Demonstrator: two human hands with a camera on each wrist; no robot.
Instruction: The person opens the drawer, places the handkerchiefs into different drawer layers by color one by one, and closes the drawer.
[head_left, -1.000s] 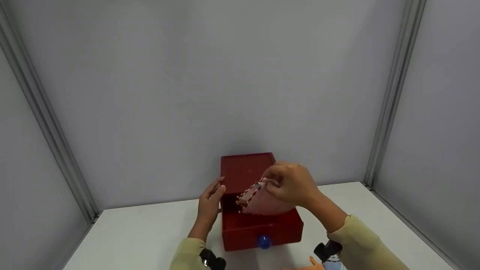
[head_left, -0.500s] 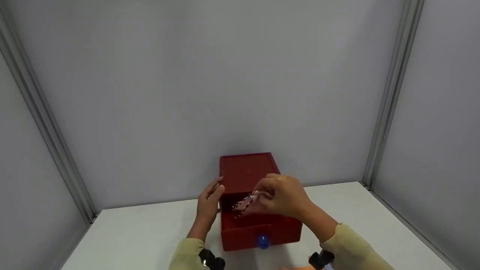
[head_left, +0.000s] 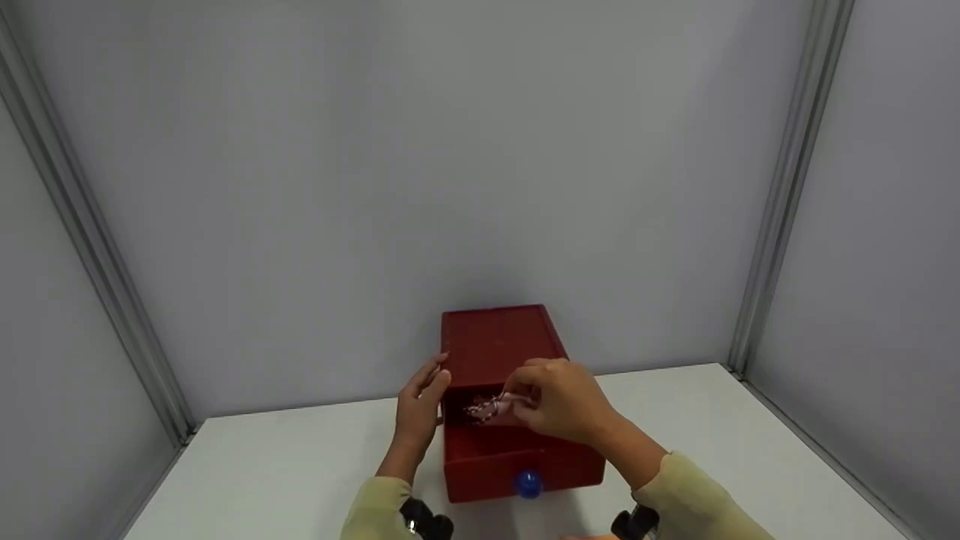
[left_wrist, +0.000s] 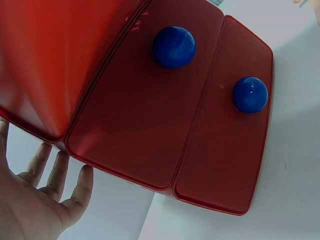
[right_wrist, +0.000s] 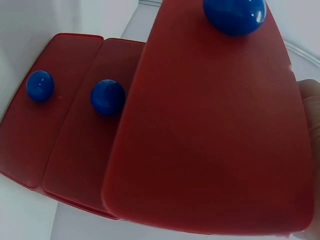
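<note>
The right hand (head_left: 559, 405) came down from above the open top drawer (head_left: 525, 454), carrying the pink pouch (head_left: 495, 409) until it sank into the drawer's opening.

Soft, even light from above fills the scene, bright without harsh shadows. A faint shadow darkens the grey wall behind the red drawer unit (head_left: 501, 352). The head view is sharp but slightly soft around the hands. Both wrist views sit very near the glossy red drawer fronts (left_wrist: 150, 115), which blur at the near edges, bend outward, and carry pale glare; the blue knobs (left_wrist: 174, 46) show small highlights.
</note>
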